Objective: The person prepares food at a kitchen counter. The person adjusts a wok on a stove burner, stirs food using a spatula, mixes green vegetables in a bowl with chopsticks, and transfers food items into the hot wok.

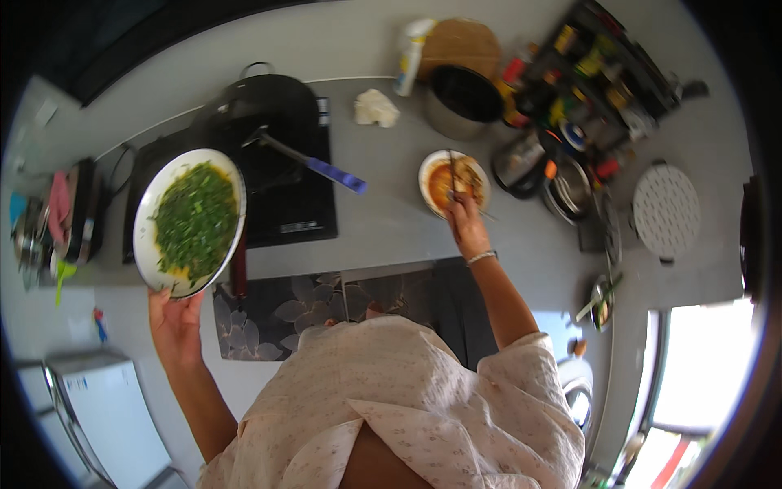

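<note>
My left hand [176, 321] grips the near rim of a white bowl [143, 235], tilted and raised by the cooktop's left part. Chopped green leaves in yellowish liquid, possibly beaten egg, fill the bowl [195, 226]. In my right hand [469, 226] are dark chopsticks [452, 168], held over a smaller white bowl [426, 177] with reddish sauce and pieces of food. A black wok [275, 101] stands on the black cooktop [293, 214]. Across the cooktop's right edge lies a utensil with a purple handle [336, 175]; its metal end is by the wok.
A dark pot [462, 104], a round wooden board [461, 46] and a spray bottle [412, 58] stand at the back. Crumpled white paper or cloth [376, 109] lies beside the cooktop. A condiment rack [602, 67], a kettle [519, 162] and a perforated round tray [666, 211] are at right.
</note>
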`<move>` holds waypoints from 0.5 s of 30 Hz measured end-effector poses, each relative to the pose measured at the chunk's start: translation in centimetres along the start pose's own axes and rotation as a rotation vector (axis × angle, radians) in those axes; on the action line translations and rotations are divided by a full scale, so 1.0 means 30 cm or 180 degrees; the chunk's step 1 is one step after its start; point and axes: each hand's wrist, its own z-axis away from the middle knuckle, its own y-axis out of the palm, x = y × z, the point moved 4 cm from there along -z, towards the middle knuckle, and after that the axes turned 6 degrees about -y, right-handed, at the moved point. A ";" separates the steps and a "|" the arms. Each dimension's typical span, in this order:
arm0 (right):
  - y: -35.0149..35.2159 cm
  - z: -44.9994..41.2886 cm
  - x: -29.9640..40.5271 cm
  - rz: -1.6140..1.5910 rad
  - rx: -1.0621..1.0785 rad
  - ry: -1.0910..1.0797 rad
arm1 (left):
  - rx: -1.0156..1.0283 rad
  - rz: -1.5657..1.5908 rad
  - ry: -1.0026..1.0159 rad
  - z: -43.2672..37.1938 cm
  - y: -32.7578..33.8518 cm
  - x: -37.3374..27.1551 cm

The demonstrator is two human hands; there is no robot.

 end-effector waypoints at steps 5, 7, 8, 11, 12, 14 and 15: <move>0.116 0.029 -0.162 -0.0092 0.1096 -0.0026 | -0.0199 0.0017 0.0236 0.046 0.129 -0.004; 0.134 0.027 -0.177 -0.0102 0.1379 -0.0151 | -0.0344 0.0033 0.0306 0.055 0.144 -0.005; 0.138 0.025 -0.187 -0.0129 0.1392 -0.0209 | -0.0378 0.0052 0.0366 0.053 0.146 -0.001; 0.153 0.016 -0.204 -0.0230 0.1736 -0.0042 | -0.0476 0.0065 0.0478 0.052 0.143 0.005; 0.142 -0.001 -0.193 -0.0131 0.1904 -0.0056 | -0.0485 0.0063 0.0511 0.053 0.140 0.005; 0.126 -0.011 -0.184 -0.0058 0.2156 -0.0032 | -0.0553 0.0103 0.0533 0.050 0.133 0.010; 0.110 -0.016 -0.179 -0.0063 0.2157 -0.0083 | -0.0581 0.0133 0.0535 0.050 0.132 0.011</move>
